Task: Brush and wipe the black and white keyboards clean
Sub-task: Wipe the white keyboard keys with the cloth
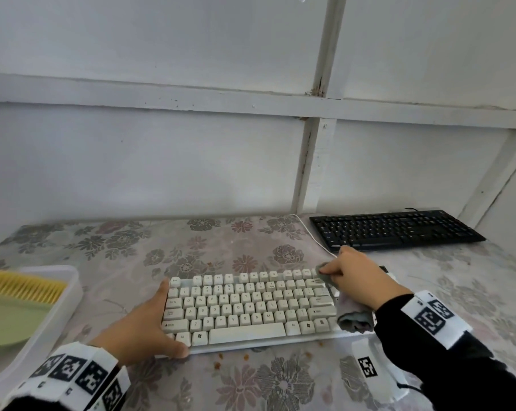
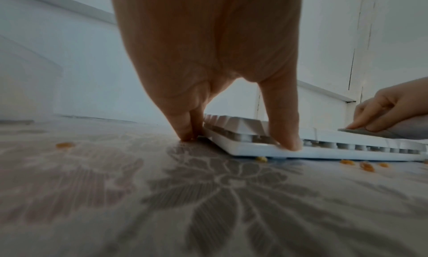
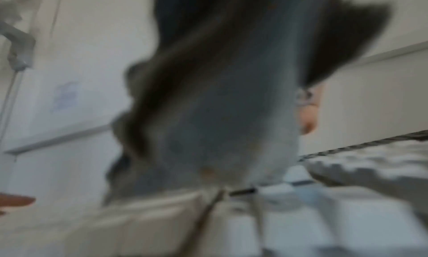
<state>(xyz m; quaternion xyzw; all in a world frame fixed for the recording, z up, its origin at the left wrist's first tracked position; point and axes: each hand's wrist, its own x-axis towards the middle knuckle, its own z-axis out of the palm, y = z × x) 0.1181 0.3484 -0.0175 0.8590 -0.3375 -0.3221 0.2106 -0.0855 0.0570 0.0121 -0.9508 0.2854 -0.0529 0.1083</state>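
Note:
The white keyboard [image 1: 244, 304] lies in front of me on the flowered tabletop. My left hand [image 1: 159, 321] steadies its near left corner. The straight fingers [image 2: 187, 131] stand against the left edge and the thumb [image 2: 287, 132] presses the front edge. My right hand [image 1: 339, 272] grips a grey cloth [image 1: 354, 317] and presses it on the keyboard's far right corner. In the right wrist view the blurred cloth [image 3: 220, 114] fills the middle. The black keyboard [image 1: 396, 229] lies at the back right, untouched.
A white tray [image 1: 73, 292] at the left holds a yellow-bristled brush [image 1: 22, 287] and a green dustpan [image 1: 10, 324]. Orange crumbs [image 1: 218, 364] lie in front of the white keyboard. A white cable [image 1: 313, 232] runs toward the wall. Walls close the back and right.

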